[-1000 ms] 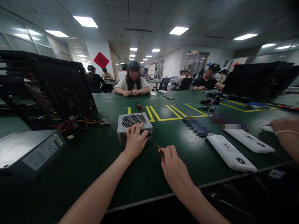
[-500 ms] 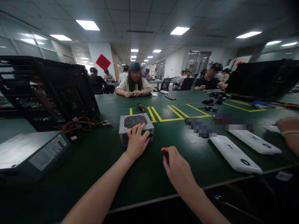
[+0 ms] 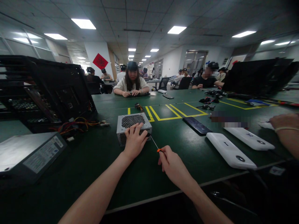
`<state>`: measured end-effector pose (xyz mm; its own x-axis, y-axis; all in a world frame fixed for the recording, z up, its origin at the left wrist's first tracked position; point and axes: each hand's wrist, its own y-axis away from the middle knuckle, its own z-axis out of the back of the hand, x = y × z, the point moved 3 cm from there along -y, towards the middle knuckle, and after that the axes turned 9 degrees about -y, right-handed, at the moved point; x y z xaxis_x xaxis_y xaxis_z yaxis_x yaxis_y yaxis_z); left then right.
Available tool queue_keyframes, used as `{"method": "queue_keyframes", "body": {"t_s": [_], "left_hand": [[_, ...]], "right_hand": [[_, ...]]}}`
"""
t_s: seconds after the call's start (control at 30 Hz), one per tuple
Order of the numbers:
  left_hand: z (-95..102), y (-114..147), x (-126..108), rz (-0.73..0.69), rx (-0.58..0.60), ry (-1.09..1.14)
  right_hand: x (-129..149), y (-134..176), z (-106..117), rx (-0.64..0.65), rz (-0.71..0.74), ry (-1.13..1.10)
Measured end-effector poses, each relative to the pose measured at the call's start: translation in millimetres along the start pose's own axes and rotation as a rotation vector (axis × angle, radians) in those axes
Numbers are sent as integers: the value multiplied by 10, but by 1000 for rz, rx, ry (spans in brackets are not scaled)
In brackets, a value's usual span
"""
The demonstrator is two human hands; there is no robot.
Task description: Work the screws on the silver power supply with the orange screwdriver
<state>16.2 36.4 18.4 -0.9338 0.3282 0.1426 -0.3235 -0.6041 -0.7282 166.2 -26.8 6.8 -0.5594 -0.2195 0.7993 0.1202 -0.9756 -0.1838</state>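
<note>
A grey computer power supply (image 3: 133, 120) with a honeycomb vent on top sits on the green table in front of me. My left hand (image 3: 135, 139) grips its near side, fingers over the top edge and thumb towards the right corner. My right hand (image 3: 170, 160) is closed around the handle of a screwdriver (image 3: 154, 143) with an orange collar. Its thin shaft points up and left to the right end of the power supply, where a dark part shows near my left thumb. I cannot make out exactly where the tip touches.
Left stand a second power supply (image 3: 42, 155), loose cables (image 3: 79, 124) and an open black computer case (image 3: 58, 90). Right lie a phone (image 3: 196, 125) and two white power banks (image 3: 230, 150). Another person's hand (image 3: 286, 124) is at the right edge; a person (image 3: 132, 82) sits opposite.
My right hand has turned around the screwdriver handle, and its lower fingers now show apart. My left hand stays on the power supply. The whole view has shifted slightly.
</note>
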Motion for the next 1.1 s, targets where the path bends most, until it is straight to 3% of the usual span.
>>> {"method": "queue_keyframes", "body": {"t_s": [0.1,0.2,0.37,0.6,0.73,0.83,0.97,1.1], "left_hand": [[8,-4,-3,3,12,-4],[14,-7,-6,13,7,0],[11,-6,-12,17,-3,-2],[-6,1,-9,17,0,-2],[-2,-2,-12,20,6,3],[4,-6,-16,21,5,8],[7,-7,-16,17,-6,3],[-4,-4,-11,4,-1,-13]], "right_hand": [[-91,-33,38,27,-23,-199],[-87,-18,85,-80,59,-172],[85,158,81,-174,298,21],[173,285,32,-276,636,550],[158,236,35,-349,542,525],[125,237,26,-328,472,454],[88,284,-39,-282,522,480],[75,291,-56,-318,520,415]]}}
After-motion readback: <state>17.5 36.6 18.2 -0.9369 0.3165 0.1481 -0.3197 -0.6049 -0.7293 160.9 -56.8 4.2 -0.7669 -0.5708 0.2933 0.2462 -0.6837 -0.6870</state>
